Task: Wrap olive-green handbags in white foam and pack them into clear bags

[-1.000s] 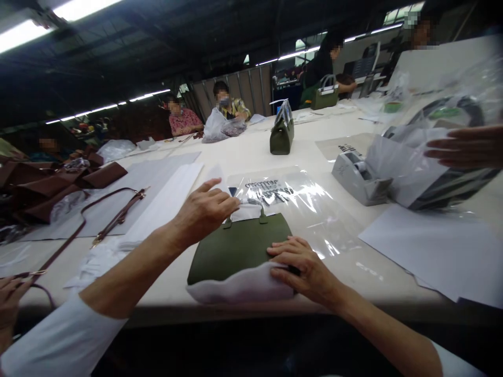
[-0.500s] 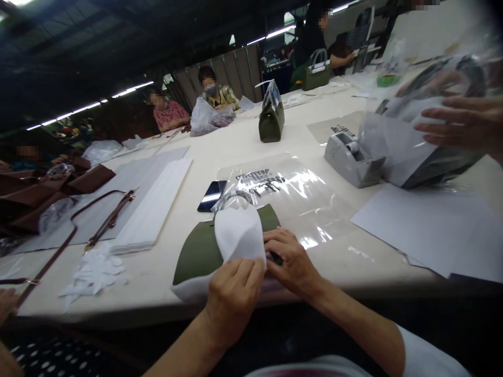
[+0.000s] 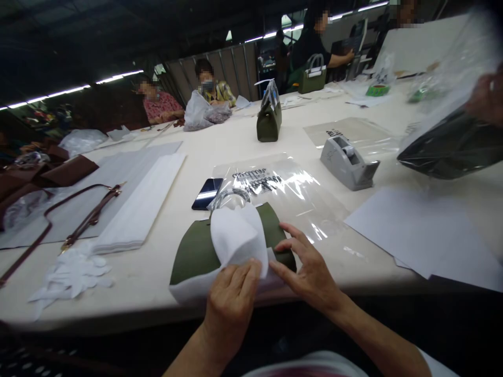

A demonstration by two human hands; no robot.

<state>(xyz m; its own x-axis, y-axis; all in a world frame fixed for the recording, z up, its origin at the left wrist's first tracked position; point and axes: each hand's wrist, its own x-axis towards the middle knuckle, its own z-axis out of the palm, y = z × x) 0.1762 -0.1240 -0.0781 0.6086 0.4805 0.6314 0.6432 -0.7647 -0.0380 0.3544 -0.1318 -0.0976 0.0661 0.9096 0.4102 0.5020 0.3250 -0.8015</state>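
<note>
An olive green handbag (image 3: 195,250) lies on its side at the table's front edge, its wrapped handles (image 3: 231,196) pointing away from me. White padding sheet (image 3: 238,230) covers the middle of the bag, and more white material shows along its near side. My left hand (image 3: 232,296) pinches the lower edge of the padding sheet between thumb and fingers. My right hand (image 3: 308,267) rests at the bag's right side, fingers apart, the fingertips touching the green panel and the edge of the white material.
A printed clear plastic bag (image 3: 314,204) lies behind the handbag, beside a phone (image 3: 207,193). A grey tape dispenser (image 3: 348,162) and white sheets (image 3: 428,230) are on the right. Paper stacks (image 3: 145,204) and white strips (image 3: 74,277) lie left. A co-worker's hand (image 3: 487,97) holds a plastic-wrapped bag.
My right hand has shifted slightly right and its fingers have spread. My left hand keeps its pinch. The co-worker's wrapped bag has moved right, away from the tape dispenser.
</note>
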